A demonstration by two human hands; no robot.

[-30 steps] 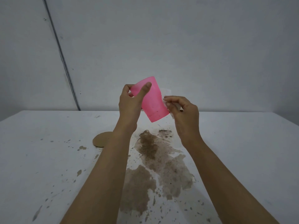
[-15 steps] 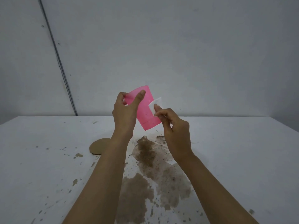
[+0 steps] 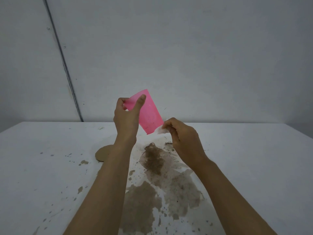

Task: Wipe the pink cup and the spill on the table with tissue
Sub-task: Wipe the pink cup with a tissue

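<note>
left fingers: thumb (image 3: 140, 101) on the near wall of the cup (image 3: 149, 112), other fingertips hooked over its rim; closed pinch, so the left hand (image 3: 125, 118) carries the full weight
right fingers: curled tight around a small wad of tissue (image 3: 160, 130), pressed to the cup's lower corner at the base; right hand (image 3: 182, 139) has nothing else in it
cup: held up in the air, tilted, mouth up-left, base down-right, directly above the far end of the spill (image 3: 157, 175)
cup surface: dark specks visible on the wall, not yet clean by my read
spill: brown, wide, untouched, runs toward the near table (image 3: 254, 167) edge, splatter out to the left
risk 1: rim-only pinch, so a hard wipe could twist the cup loose
risk 2: small wad likely saturates and smears on the spill
risk 3: forearms sit low above the wet patch, and dropping them would drag it
room: right side of the table bare; brown disc (image 3: 102, 154) left of the spill; wall behind
</note>
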